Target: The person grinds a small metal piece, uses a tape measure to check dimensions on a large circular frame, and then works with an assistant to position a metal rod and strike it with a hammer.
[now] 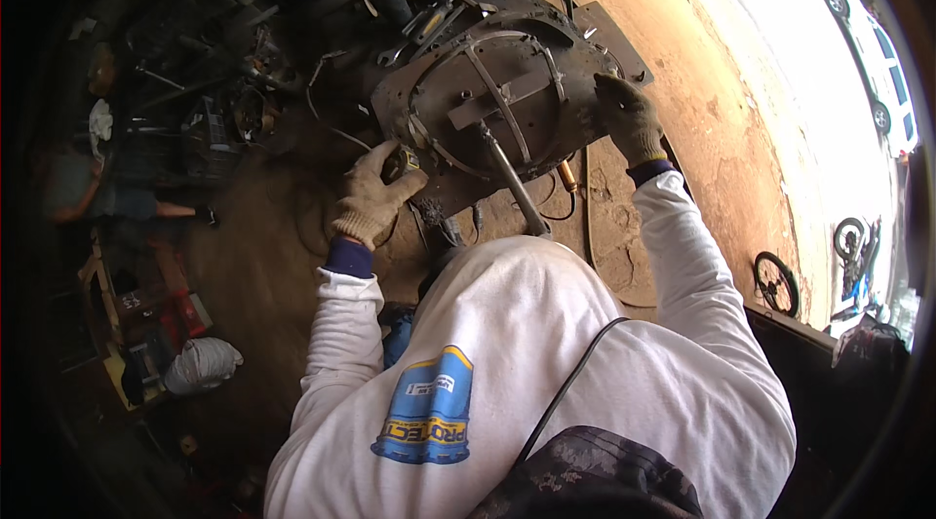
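Note:
A round frame of thin metal strips [497,95] lies on a dark, worn metal plate [390,90] in front of me. My left hand [375,190], in a beige work glove, is closed around a small black-and-yellow tape measure [401,164] at the plate's near left edge. At the right side, my right hand [634,121], also gloved, is closed with its fingers curled by the plate's edge. What it grips, if anything, is hidden. Between my hands a metal bar [512,178] slants from a flat piece [502,100] on the plate towards me.
An open-end wrench [393,53] and other hand tools lie at the plate's far left. A copper-coloured handle [567,175] with a cable hangs below the near edge. A person's arm [83,197] shows at far left, above a white sack [203,365]. A bicycle wheel [776,285] stands right.

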`<action>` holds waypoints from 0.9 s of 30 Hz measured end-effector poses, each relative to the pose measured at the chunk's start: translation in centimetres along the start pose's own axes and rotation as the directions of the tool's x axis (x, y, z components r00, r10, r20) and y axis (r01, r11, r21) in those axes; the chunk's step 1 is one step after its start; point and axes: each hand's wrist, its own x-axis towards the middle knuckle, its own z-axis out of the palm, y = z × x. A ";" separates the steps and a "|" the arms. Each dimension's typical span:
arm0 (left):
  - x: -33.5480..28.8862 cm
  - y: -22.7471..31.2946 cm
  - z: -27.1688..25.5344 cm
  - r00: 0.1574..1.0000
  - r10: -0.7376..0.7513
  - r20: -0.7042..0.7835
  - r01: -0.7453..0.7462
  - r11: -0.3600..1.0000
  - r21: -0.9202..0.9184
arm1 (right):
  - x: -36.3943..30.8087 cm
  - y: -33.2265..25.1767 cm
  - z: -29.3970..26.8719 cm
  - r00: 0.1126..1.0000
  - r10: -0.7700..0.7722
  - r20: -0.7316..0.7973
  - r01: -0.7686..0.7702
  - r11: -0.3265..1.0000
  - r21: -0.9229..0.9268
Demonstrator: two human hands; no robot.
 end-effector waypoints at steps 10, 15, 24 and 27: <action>10.0 -0.2 -7.4 0.946 0.321 0.037 -0.323 0.931 0.168 | -13.1 -9.1 2.9 0.974 0.045 -0.222 -0.093 0.972 -0.215; 14.7 1.1 -6.4 0.897 0.389 0.209 -0.438 0.845 0.307 | -13.8 -12.4 5.4 0.957 -0.003 -0.289 -0.014 0.998 -0.058; 19.5 -0.4 -2.1 0.726 0.613 0.313 -0.687 0.630 0.362 | -16.5 -18.0 9.4 0.950 0.190 -0.248 -0.193 0.981 0.013; 21.0 -1.0 -1.1 0.678 0.653 0.338 -0.735 0.605 0.306 | -17.2 -17.5 10.1 0.973 0.152 -0.172 -0.178 0.972 -0.151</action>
